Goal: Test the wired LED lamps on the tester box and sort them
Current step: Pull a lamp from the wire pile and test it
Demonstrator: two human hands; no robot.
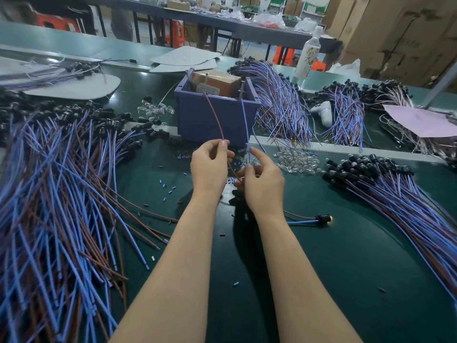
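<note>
Hands (pixel 209 167) (pixel 264 181) on brown wire (pixel 215 118), blue wire (pixel 246 125)

One purple box (pixel 197 120) with two pins (pixel 206 79); one brown wire (pixel 216 115), one blue wire (pixel 245 120); one lit lamp (pixel 326 218); one bottle (pixel 308 55) at the worktop's far edge; two heaps of clear bulbs (pixel 296 160).

No text reading clearly anywhere. White label (pixel 208 90) on brown box (pixel 222 81) showing printed lines, too small to make out. Bottle (pixel 308 58) wrap showing blurred pattern only.
</note>
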